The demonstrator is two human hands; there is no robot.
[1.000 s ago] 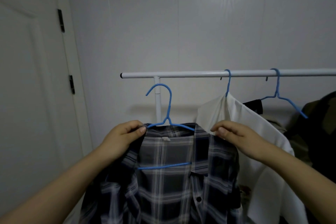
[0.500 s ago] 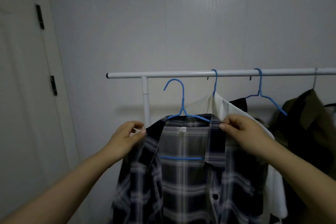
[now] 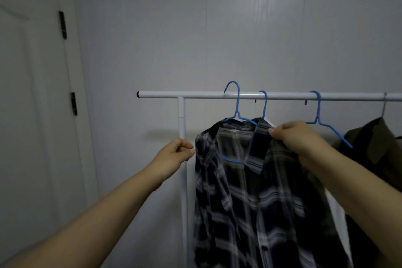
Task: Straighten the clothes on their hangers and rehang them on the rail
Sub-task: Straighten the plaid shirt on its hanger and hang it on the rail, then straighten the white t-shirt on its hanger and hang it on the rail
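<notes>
A dark plaid shirt hangs on a blue hanger. The hanger's hook curves up over the white rail; I cannot tell whether it rests on it. My right hand pinches the shirt's right collar and shoulder. My left hand is loosely closed just left of the shirt's left shoulder, with its fingertips at the fabric edge and nothing clearly in it.
A second blue hanger holds a white garment, mostly hidden behind the plaid shirt. An empty blue hanger and an olive garment hang further right. The rack's upright post stands left of the shirt. A door is at the left.
The plaid shirt and its hanger have risen and moved right, with the hook now up at the rail. My left hand has come off the shirt's shoulder.
</notes>
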